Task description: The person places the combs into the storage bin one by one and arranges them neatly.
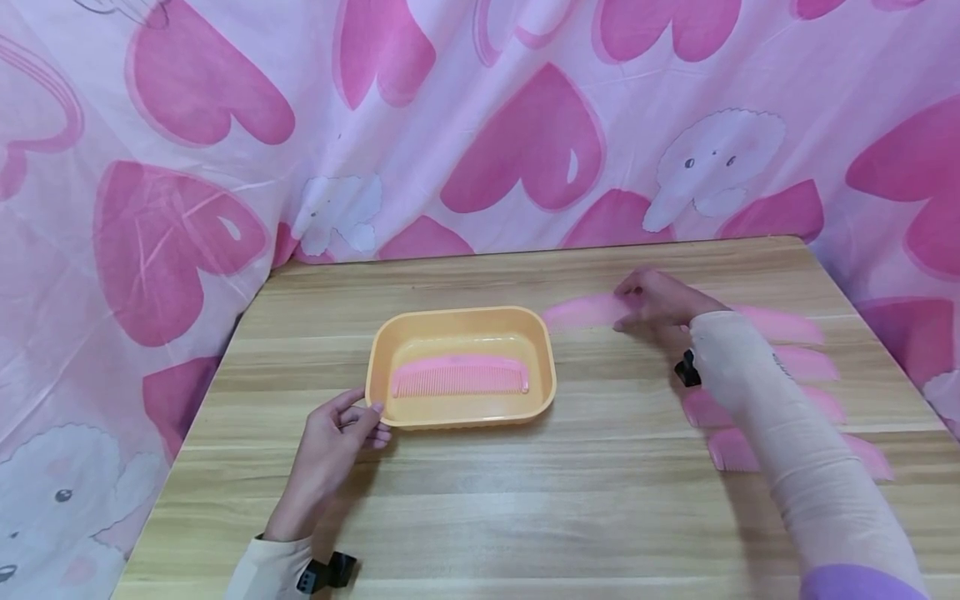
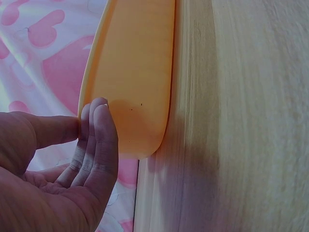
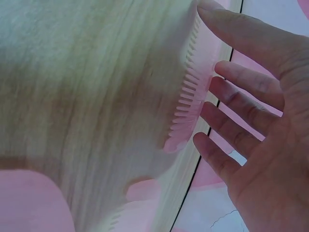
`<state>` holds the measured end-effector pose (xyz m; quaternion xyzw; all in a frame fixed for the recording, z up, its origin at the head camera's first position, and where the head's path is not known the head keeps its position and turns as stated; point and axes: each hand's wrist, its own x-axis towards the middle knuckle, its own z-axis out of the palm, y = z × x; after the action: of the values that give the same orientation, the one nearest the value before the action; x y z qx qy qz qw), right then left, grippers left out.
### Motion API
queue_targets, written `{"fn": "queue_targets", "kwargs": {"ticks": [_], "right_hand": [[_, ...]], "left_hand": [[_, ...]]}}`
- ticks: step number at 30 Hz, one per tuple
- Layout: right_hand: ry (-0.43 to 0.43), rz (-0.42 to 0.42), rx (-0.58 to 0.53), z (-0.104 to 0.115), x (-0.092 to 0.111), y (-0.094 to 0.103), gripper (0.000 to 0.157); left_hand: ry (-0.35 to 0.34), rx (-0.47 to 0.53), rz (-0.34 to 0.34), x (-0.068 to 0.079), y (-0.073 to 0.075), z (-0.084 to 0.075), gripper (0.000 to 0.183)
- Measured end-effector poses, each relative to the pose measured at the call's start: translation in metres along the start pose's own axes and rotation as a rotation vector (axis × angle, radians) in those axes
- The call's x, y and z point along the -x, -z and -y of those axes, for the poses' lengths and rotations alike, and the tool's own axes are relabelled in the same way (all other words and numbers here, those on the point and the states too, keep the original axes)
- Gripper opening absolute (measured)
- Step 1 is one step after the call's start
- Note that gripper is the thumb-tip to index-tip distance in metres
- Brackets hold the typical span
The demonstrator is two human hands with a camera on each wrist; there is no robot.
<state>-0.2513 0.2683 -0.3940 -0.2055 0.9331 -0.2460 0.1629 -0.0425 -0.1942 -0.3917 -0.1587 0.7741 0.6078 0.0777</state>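
A yellow-orange plastic tray (image 1: 461, 322) stands on the table with one pink comb (image 1: 461, 375) lying inside it, teeth toward the near side. My left hand (image 1: 337, 450) grips the tray's near left corner, thumb at the rim and fingers against the outer wall (image 2: 130, 82). To the right of the tray, my right hand (image 1: 663, 300) holds another pink comb (image 1: 577, 312) near the table's far side. In the right wrist view its thumb is on the toothed side and the fingertips (image 3: 219, 67) lie along the spine of that comb (image 3: 188, 104).
Several more pink combs (image 1: 810, 363) lie in a column on the right side of the wooden table (image 1: 510, 508), partly hidden by the right forearm. A pink heart-patterned cloth (image 1: 480, 167) hangs behind the table's far edge.
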Motion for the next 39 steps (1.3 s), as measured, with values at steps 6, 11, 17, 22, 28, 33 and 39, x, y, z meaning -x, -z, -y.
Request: {"fn": "queue_targets", "kwargs": {"ticks": [6, 11, 17, 22, 28, 33, 39], "right_hand": [[0.0, -0.001, -0.008, -0.003, 0.003, -0.001, 0.06], [0.039, -0.015, 0.009, -0.006, 0.006, -0.003, 0.053], [0.058, -0.012, 0.0, -0.01, 0.009, -0.003, 0.05], [0.036, 0.009, -0.037, -0.012, 0.011, -0.004, 0.05], [0.031, 0.012, -0.025, -0.013, 0.011, -0.006, 0.049], [0.042, 0.013, -0.018, -0.012, 0.012, -0.007, 0.048], [0.038, 0.01, -0.026, -0.014, 0.012, -0.008, 0.05]], "left_hand": [[-0.006, 0.014, 0.003, 0.001, -0.001, 0.001, 0.05], [-0.009, 0.01, 0.004, 0.001, -0.001, 0.001, 0.05], [-0.01, 0.017, 0.005, 0.001, -0.001, 0.001, 0.051], [-0.007, 0.02, 0.004, 0.001, -0.001, 0.002, 0.051], [-0.008, 0.021, 0.004, 0.001, -0.001, 0.002, 0.051], [-0.008, 0.028, 0.003, 0.001, -0.001, 0.002, 0.051], [-0.011, 0.025, 0.005, 0.001, -0.001, 0.003, 0.05]]}}
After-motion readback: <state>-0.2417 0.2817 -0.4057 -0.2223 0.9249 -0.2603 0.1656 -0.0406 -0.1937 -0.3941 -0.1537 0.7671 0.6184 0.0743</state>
